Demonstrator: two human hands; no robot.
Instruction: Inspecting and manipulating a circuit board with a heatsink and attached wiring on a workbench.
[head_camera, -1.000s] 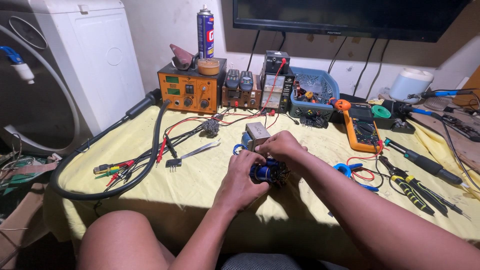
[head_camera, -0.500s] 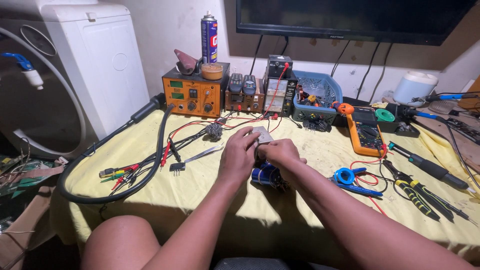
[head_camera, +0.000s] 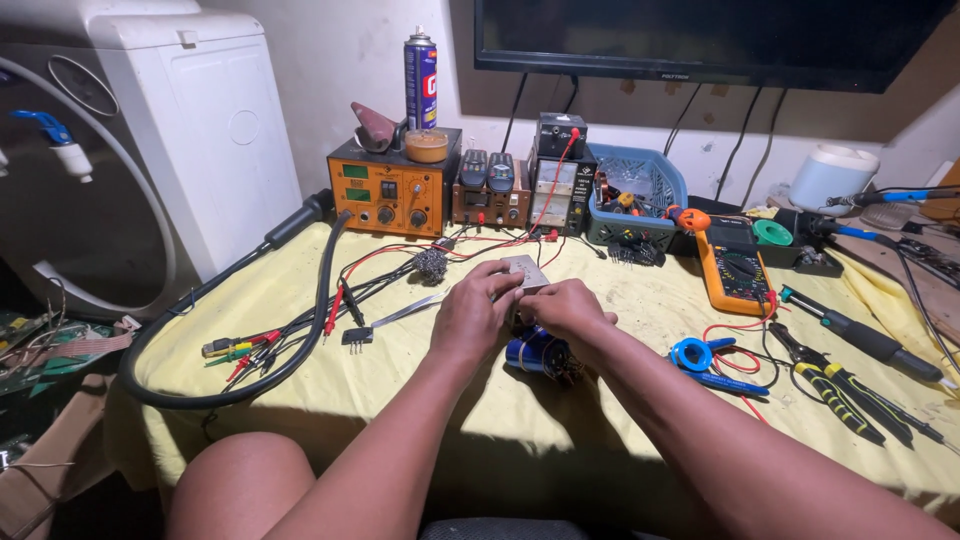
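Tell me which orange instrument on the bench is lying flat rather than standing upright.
The orange multimeter, lying face-up on the yellow cloth right of the hands. The other orange unit, the boxy station at the back, stands upright against the wall.

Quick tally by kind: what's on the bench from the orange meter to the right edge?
Orange multimeter: 1
Blue tape roll: 1
Black-handled screwdriver: 1
Green-handled pliers: 1
Green reel: 1
Total: 5

Table under yellow cloth (head_camera: 300, 400) fills frame centre. Orange soldering station (head_camera: 392, 188) upper centre-left, blue basket (head_camera: 650, 180) upper centre, orange multimeter (head_camera: 738, 268) right, pliers (head_camera: 835, 382) lower right, thick black hose (head_camera: 220, 385) looping left, tweezers (head_camera: 405, 312) centre-left.
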